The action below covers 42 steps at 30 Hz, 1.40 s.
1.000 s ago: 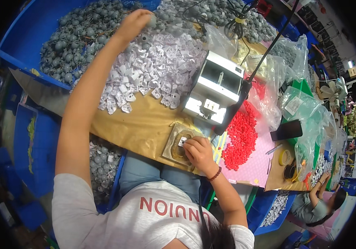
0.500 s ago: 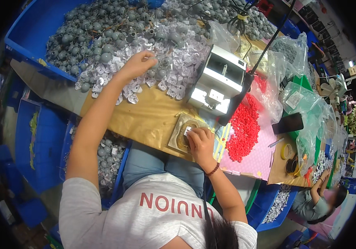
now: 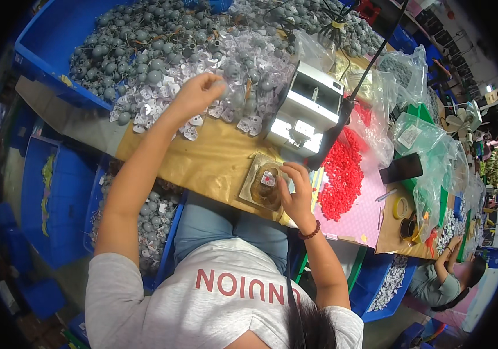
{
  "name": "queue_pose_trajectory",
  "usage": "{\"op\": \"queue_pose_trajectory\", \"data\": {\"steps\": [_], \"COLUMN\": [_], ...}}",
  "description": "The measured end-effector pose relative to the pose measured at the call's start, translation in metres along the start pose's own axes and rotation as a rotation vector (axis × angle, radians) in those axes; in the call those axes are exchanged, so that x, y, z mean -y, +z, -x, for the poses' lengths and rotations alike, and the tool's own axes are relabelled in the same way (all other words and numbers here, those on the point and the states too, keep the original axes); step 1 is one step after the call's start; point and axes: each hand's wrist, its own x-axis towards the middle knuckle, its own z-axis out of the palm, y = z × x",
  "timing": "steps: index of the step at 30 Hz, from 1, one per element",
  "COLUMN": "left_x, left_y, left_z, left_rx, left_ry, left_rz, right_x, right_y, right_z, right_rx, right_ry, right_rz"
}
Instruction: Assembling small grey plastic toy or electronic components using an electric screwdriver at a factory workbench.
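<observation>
My left hand (image 3: pixel 198 98) reaches out over the heap of white plastic pieces (image 3: pixel 188 67) and pinches a small grey ball (image 3: pixel 219 89) at its fingertips. In front of me a square block with an oval hollow (image 3: pixel 253 187) lies near the table's front edge. A small white piece with a red mark (image 3: pixel 268 178) sits in that hollow. My right hand (image 3: pixel 298 195) is at the block's right side, its thumb and fingers apart with nothing between them.
Many grey balls with wires (image 3: pixel 156 43) are piled at the back left beside a blue bin (image 3: pixel 57 35). A white-and-black machine (image 3: pixel 304 110) stands right of the heap, then red parts (image 3: pixel 342 174), a phone (image 3: pixel 401 170) and tape (image 3: pixel 400 207). Another person (image 3: pixel 446 279) works far right.
My right hand has drawn back to the right off the white piece, and its fingers have spread, uncovering the hollow. The left hand has shifted slightly, still holding the grey ball.
</observation>
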Motion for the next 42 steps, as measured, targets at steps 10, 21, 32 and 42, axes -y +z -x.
{"op": "queue_pose_trajectory", "data": {"steps": [10,21,32,42], "left_x": [0.002,0.070,0.100,0.115], "left_y": [-0.004,-0.010,0.017,0.018], "left_z": [0.033,0.047,0.071,0.118], "left_rx": [0.134,0.014,0.173,0.134], "left_ry": [0.000,-0.110,-0.131,0.190], "left_rz": [0.228,0.118,0.104,-0.390], "right_x": [0.016,0.018,-0.001,-0.007], "right_y": [0.008,0.034,0.081,0.117], "right_z": [-0.014,-0.038,-0.124,-0.165], "right_rx": [0.014,0.058,0.298,-0.006], "right_ry": [0.000,0.032,0.077,0.097], "right_rz": [-0.112,-0.203,0.248,0.197]}}
